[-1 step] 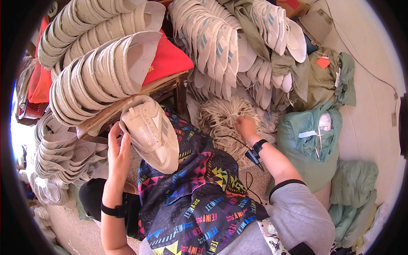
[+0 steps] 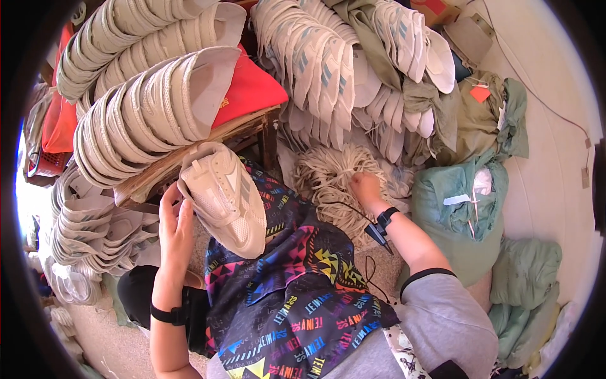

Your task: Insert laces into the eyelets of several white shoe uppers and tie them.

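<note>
A cream sneaker upper [image 2: 227, 199] with grey side stripes leans over my lap, its toe pointing towards me. My left hand [image 2: 175, 221] is at its left edge, fingers and thumb closed on the rim of the upper. Off to the right lies a big tangled heap of cream shoelaces [image 2: 322, 177]. On the heap's right side rests my right hand [image 2: 366, 188], its fingers curled into a fist among the laces. What the fist pinches is mostly hidden, though laces surround it. A dark patterned apron [image 2: 303, 259] covers my lap under the upper.
Nested uppers [image 2: 151, 114] stand on a wooden bench [image 2: 246, 125] beside a red cloth [image 2: 249, 88]. Further striped uppers [image 2: 309, 63] are stacked behind the laces. Green sacks [image 2: 457, 221] fill the right side. More uppers [image 2: 95, 221] lie below the bench at left.
</note>
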A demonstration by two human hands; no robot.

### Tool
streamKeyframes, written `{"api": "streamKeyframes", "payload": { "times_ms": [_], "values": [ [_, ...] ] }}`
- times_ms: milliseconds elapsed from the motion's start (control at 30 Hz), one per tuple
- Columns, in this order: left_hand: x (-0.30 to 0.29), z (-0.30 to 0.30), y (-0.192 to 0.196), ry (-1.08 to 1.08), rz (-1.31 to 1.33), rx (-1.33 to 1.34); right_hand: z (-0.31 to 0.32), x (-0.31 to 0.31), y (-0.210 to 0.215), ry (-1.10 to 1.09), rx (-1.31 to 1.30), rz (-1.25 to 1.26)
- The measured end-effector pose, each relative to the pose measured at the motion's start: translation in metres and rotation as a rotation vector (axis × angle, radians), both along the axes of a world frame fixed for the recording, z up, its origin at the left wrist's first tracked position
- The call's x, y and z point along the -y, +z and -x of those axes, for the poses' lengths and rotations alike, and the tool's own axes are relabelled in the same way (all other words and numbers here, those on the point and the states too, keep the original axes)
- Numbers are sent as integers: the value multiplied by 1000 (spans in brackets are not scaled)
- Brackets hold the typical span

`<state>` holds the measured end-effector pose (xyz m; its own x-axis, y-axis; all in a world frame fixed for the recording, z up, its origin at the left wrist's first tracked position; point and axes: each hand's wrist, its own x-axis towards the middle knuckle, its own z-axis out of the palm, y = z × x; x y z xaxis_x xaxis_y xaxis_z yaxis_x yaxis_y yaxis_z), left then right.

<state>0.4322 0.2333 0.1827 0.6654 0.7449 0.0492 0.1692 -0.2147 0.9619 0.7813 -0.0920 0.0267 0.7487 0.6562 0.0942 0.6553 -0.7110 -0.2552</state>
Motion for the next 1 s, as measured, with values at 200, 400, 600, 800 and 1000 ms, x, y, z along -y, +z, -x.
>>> {"api": "streamKeyframes", "payload": {
  "times_ms": [200,400,600,800,1000],
  "values": [
    [31,-12,59,-48,-407,62,45,-63,105,-30,-717,-301],
    [59,-11,87,-665,325,23,171,-127,240,953,-808,-574],
    [47,19,71,-537,345,-44,162,-137,252,821,-677,-452],
    [36,44,58,-413,-83,-111,134,-130,246,456,-564,-468],
    [31,61,47,-311,-372,-126,122,-130,245,456,-279,-350]
  ]
}}
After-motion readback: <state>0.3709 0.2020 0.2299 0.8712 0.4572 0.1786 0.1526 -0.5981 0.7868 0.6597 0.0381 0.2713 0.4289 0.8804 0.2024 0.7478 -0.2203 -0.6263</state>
